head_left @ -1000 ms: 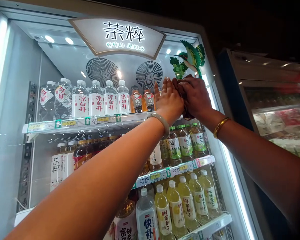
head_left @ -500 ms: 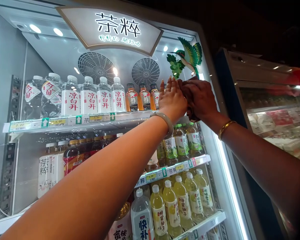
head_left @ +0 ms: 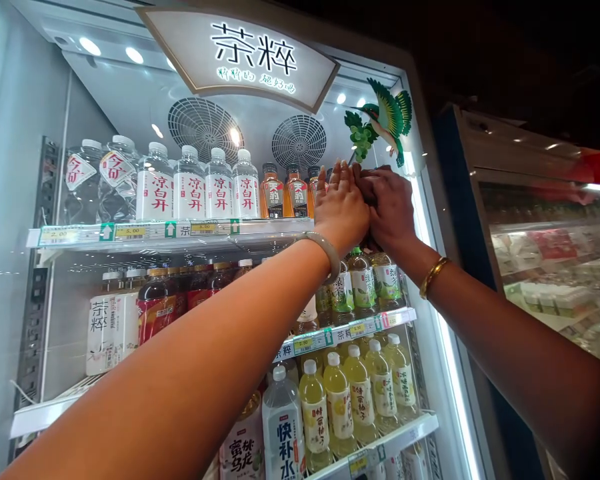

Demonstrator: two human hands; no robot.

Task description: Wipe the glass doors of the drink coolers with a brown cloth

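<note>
Both my arms reach up to the right end of the top shelf [head_left: 180, 230] of a lit drinks fridge. My left hand [head_left: 340, 207], with a pale bangle at the wrist, has its fingers stretched straight up and lies flat against the back of my right hand. My right hand [head_left: 387, 210], with a gold bangle, is curled round something dark that my hands hide. Orange-labelled bottles [head_left: 273, 193] stand just left of my hands.
Water bottles [head_left: 190, 190] fill the left of the top shelf. Green-capped tea bottles [head_left: 363, 283] stand on the shelf below my hands, yellow drinks [head_left: 340, 400] lower down. A bird sticker [head_left: 387, 117] is above my hands. Another chiller [head_left: 545, 253] stands to the right.
My hands stay pressed together at the right end of the top shelf. The view has shifted slightly; nothing has visibly been let go or moved.
</note>
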